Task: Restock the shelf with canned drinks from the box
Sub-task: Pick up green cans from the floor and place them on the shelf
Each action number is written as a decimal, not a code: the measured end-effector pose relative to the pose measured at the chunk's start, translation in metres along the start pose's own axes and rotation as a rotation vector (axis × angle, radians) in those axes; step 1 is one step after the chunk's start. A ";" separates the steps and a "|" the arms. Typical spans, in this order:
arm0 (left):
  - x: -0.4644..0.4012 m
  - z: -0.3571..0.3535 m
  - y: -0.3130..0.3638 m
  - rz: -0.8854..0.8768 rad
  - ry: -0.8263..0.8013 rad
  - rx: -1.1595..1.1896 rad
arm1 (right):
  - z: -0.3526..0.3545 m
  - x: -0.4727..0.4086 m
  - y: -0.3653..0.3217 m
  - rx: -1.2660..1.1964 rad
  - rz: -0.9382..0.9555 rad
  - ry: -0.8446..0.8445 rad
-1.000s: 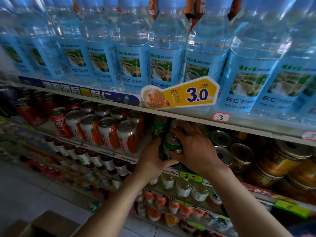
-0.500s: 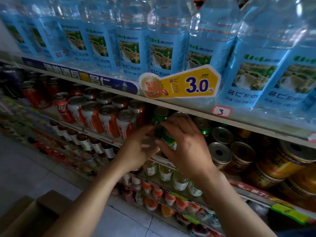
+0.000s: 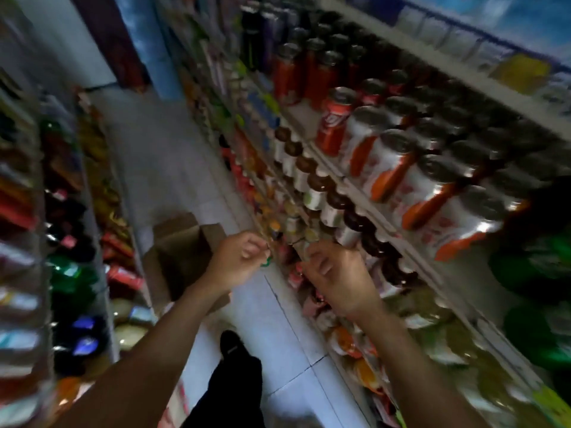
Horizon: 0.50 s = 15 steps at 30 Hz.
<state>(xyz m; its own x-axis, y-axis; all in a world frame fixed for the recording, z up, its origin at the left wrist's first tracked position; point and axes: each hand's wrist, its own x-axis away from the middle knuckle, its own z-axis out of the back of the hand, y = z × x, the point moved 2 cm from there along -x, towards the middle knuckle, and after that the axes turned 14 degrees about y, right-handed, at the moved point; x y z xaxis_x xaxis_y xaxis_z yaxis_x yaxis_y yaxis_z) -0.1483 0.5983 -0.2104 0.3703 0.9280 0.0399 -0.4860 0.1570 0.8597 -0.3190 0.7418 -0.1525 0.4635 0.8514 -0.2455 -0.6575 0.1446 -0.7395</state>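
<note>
The view is blurred and tilted toward the aisle floor. The open cardboard box [image 3: 185, 242] sits on the pale tiles, just beyond my left hand [image 3: 238, 261]. My right hand [image 3: 333, 279] hangs beside it, in front of the lower shelves. Both hands are in mid-air with loosely curled fingers and no can in them. A small green fleck shows by my left fingertips; what it is cannot be made out. On the can shelf [image 3: 324, 168] to the right stand white-and-orange cans [image 3: 389, 168] and a red can [image 3: 333, 125]. Blurred green cans [image 3: 543, 257] sit at the far right.
Rows of small bottles [image 3: 312, 183] fill the shelf under the cans. A second rack of snacks and bottles [image 3: 71, 242] lines the left side of the narrow aisle. My dark trouser leg and shoe [image 3: 234, 353] stand on the tiled floor [image 3: 173, 168].
Both hands have let go of the green can and pulled back from the shelf. The view has swung left and down, bringing the box and floor into sight.
</note>
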 end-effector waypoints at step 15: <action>-0.173 0.037 -0.254 0.417 -0.029 0.045 | -0.355 -0.126 0.130 -0.243 -0.923 -0.326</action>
<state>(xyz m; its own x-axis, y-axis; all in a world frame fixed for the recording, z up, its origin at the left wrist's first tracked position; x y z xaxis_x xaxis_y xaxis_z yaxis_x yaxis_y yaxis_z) -0.0593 0.3854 -0.4166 0.1717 0.8988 0.4034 -0.5643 -0.2459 0.7881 -0.2519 0.4745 -0.4407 0.5212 0.5599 0.6441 0.0321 0.7413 -0.6704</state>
